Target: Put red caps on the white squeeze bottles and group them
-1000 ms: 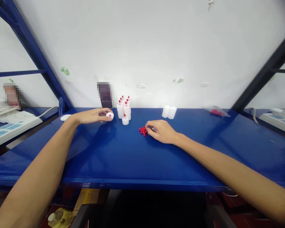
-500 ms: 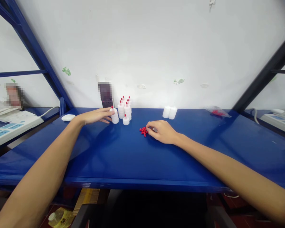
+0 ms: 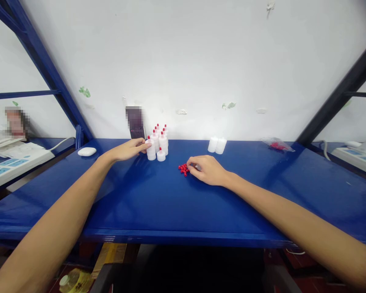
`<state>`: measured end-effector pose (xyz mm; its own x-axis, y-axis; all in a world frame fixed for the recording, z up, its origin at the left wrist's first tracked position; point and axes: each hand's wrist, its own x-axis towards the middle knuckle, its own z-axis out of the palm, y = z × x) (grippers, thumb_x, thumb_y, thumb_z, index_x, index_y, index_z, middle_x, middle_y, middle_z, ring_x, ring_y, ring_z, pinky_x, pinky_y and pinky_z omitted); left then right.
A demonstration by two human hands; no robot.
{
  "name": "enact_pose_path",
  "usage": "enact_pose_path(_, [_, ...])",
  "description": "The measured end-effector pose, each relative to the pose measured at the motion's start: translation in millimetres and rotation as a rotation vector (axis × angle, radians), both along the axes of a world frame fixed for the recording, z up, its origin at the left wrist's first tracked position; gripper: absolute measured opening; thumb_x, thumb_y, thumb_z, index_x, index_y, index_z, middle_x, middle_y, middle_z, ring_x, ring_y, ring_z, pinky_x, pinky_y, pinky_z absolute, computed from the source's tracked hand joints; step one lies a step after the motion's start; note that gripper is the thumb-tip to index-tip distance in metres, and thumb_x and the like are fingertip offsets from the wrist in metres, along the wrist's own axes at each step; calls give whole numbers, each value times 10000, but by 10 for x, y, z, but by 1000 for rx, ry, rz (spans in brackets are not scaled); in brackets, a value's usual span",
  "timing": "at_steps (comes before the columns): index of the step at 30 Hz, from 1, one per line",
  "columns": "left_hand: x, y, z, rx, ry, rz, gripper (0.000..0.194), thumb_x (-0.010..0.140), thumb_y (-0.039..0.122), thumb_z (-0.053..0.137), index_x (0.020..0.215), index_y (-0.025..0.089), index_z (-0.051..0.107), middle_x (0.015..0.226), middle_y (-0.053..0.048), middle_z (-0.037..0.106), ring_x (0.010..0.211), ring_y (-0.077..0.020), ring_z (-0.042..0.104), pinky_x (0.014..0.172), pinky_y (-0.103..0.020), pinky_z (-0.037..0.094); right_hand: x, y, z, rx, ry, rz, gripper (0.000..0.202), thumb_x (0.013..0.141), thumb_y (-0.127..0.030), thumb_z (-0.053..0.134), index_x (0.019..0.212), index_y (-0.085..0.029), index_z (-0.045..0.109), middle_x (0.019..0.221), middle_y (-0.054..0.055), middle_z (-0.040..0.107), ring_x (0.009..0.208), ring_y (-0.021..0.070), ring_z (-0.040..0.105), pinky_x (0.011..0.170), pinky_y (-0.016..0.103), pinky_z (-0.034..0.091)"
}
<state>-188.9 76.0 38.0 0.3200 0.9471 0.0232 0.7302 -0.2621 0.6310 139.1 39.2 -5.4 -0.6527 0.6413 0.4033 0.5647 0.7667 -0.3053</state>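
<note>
**Capping little bottles on the blue bench**

Blue metal desk [image 3: 158, 203] against a plain white wall [image 3: 186, 61], blue frame posts on both sides. Only one view, from the head camera, looking down along both forearms.

Left hand [image 3: 126, 149] is stretched toward the far edge of the desk, fingers loosely extended and resting against a small white plastic bottle with a red cap [image 3: 150, 149]. That bottle stands upright at the left end of a cluster of matching red-capped white bottles [image 3: 160, 140], packed close near the far edge.

Right hand [image 3: 209, 169] sits mid-desk, fingers curled down, fingertips touching a little pile of loose red plastic caps [image 3: 183, 168]. Can't tell if it's actually pinching one.

Other stuff: two uncapped white bottles [image 3: 217, 145] near the far edge right of centre, a clear bag with red bits [image 3: 276, 144] toward the far right corner, and a white oval mouse [image 3: 87, 151] at the far left.
</note>
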Motion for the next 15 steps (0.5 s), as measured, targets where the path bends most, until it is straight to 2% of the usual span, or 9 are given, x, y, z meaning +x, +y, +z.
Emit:
enact_pose_path(6, [12, 47, -56, 197, 124, -23, 530, 897, 665, 393, 911, 178, 601, 947, -67, 692, 908, -232, 640, 817, -326, 492, 10, -45, 31, -5, 9, 72, 182, 842, -201, 572, 980, -206, 692, 801, 5, 685, 680, 138, 572, 664, 258, 391])
enact_pose_path(10, [22, 12, 9, 292, 160, 7, 508, 899, 649, 391, 796, 196, 597, 834, -46, 688, 800, -215, 625, 742, -301, 475, 0, -78, 53, 10, -47, 138, 245, 815, -195, 589, 1034, -208, 700, 838, 17, 697, 697, 149, 592, 681, 265, 421])
enact_pose_path(15, [4, -71, 118, 510, 114, 65, 477, 930, 571, 407, 712, 178, 567, 657, -15, 601, 629, -157, 535, 630, -278, 419, -14, -87, 53, 22, -101, 135, 219, 813, -213, 601, 997, -197, 720, 845, 26, 709, 693, 151, 604, 701, 275, 443])
